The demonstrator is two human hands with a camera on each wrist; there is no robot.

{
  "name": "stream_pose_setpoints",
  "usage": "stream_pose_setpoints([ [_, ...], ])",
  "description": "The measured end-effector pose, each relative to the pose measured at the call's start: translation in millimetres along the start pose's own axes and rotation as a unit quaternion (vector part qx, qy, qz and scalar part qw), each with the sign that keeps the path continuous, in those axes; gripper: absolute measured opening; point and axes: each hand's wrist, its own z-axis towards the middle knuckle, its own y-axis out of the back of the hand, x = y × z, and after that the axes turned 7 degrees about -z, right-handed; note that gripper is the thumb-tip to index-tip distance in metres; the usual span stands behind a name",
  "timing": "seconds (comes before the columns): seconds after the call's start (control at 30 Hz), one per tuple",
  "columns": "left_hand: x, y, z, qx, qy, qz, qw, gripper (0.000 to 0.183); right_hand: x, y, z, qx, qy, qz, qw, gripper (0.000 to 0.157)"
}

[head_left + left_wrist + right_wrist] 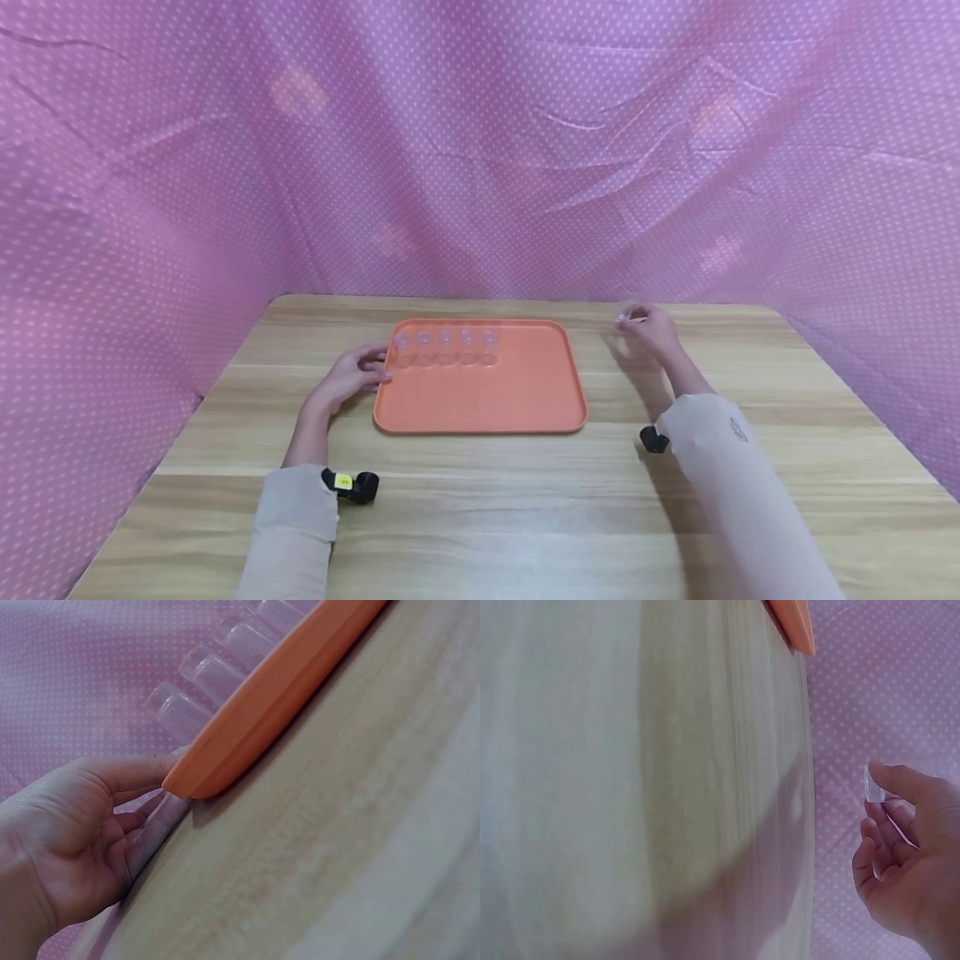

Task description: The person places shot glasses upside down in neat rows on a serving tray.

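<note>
Several small clear cups (446, 338) stand upright in a row inside the orange tray (517, 392), toward its far left corner. Thumb and fingers of my left hand (351, 377) hold the tray's left edge. The left wrist view shows this hand (82, 840) with a digit at the rim and others partly hidden by the tray, near the standing cups (214, 675). Right of the tray, above the table, my right hand (652, 329) pinches another clear cup (874, 786) between thumb and fingers. The other fingers of the right hand (907, 862) are loosely bent.
The wood-grain table (480, 508) extends around the tray on all sides. Pink polka-dot cloth (480, 167) hangs behind the table and along both sides. A black wrist camera (365, 487) sits at the left cuff, another black camera (654, 439) at the right.
</note>
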Motion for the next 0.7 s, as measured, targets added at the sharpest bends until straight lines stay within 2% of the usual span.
stream_pose_setpoints([
  [0.4, 1.7, 1.1, 0.5, -0.001, 0.006, 0.002, 1.0, 0.063, 11, -7.6, -7, 0.019, 0.027, 0.011, 0.999, 0.029],
  [0.7, -1.2, 0.1, -0.1, -0.002, 0.005, -0.001, 1.0, 0.063, 30, -14.2, -11, 0.025, 0.041, -0.005, 0.999, 0.039],
])
